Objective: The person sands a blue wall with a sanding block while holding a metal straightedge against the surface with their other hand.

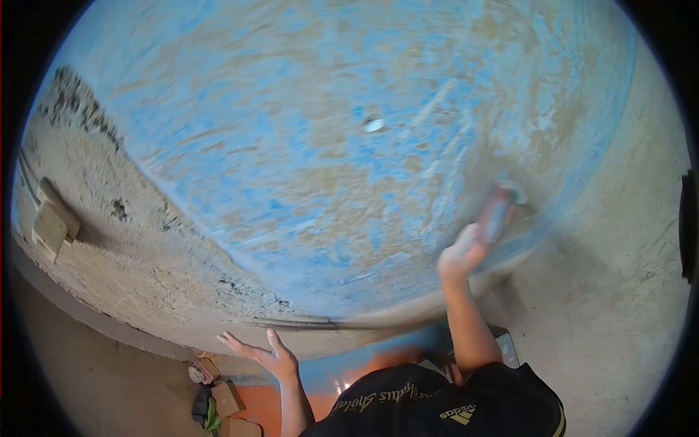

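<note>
My right hand (464, 251) is closed around a reddish, elongated block (496, 211) that looks like a sanding block, smeared by motion. The block is at the wall's blue, patchy surface (328, 167), close to its lower right edge. Whitish dust covers the fingers of this hand. Lower down on the left, my left hand (269, 355) holds nothing, its fingers spread below the bottom edge of the wall.
A beige box-like fixture (54, 222) sticks out from the rough plaster (145, 233) at left. Bare grey wall (611, 277) continues on the right. Below left, cardboard boxes (228, 397) and other items lie by an orange floor area (262, 404).
</note>
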The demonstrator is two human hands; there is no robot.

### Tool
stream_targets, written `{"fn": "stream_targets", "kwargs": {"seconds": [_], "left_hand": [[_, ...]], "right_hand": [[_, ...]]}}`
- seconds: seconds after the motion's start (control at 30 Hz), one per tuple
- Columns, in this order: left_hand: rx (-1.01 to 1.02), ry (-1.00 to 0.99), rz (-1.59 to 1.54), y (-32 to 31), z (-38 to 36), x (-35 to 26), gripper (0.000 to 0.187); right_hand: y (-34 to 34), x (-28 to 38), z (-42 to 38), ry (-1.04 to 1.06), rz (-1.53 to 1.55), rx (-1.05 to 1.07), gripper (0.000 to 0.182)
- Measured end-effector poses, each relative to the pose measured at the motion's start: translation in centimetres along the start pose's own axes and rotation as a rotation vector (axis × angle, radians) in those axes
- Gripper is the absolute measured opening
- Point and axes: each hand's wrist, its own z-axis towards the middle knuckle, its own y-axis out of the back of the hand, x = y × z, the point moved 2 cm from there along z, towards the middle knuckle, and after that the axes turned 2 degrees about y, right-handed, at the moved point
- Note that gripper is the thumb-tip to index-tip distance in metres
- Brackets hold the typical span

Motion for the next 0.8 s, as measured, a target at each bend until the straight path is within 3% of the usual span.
{"fn": "stream_targets", "kwargs": {"seconds": [0.03,0.07,0.13,0.23,0.3,0.33,0.43,0.47,0.57,0.6,0.67,0.73,0.8], "left_hand": [[0.025,0.010,-0.019,0.2,0.3,0.6,0.091],[0.049,0.016,-0.040,0.2,0.6,1.1,0.091],[0.078,-0.018,-0.073,0.3,1.7,2.4,0.091],[0.103,-0.078,-0.102,0.6,2.7,4.5,0.090],[0.136,-0.065,-0.118,1.2,2.8,5.2,0.087],[0.159,-0.059,-0.124,1.7,2.7,5.4,0.088],[0.183,-0.081,-0.138,2.6,3.9,6.2,0.089],[0.179,-0.085,-0.137,2.9,4.1,6.9,0.089],[0.183,-0.046,-0.151,3.6,4.2,7.8,0.088],[0.193,-0.033,-0.155,3.7,4.3,8.0,0.088],[0.199,-0.056,-0.164,3.8,4.4,8.2,0.088],[0.195,-0.077,-0.171,3.8,5.0,8.3,0.088],[0.197,-0.073,-0.178,3.9,4.9,8.4,0.088]], "right_hand": [[-0.7,1.1,-0.6,0.020,0.068,0.013,0.052],[-0.2,2.8,-1.0,0.271,-0.047,0.198,0.049],[-1.0,3.4,-0.6,0.452,-0.183,0.247,0.042],[-1.5,2.1,0.9,-0.730,0.478,-0.211,0.048],[-2.1,4.0,-0.9,-0.297,0.017,0.075,0.051],[-3.0,8.4,-1.0,0.077,-0.162,0.206,0.050],[-3.4,8.8,-3.2,0.142,-0.052,0.248,0.048],[-3.8,6.6,-3.8,-0.319,0.201,0.040,0.048],[-5.6,8.8,-4.7,-0.311,0.130,-0.004,0.048],[-5.9,12.7,-5.5,0.002,0.020,0.154,0.046],[-6.3,14.5,-6.3,0.159,0.027,0.210,0.048],[-7.1,11.4,-5.8,-0.142,0.271,0.013,0.056],[-6.8,11.5,-5.9,-0.241,0.202,-0.008,0.059]]}}
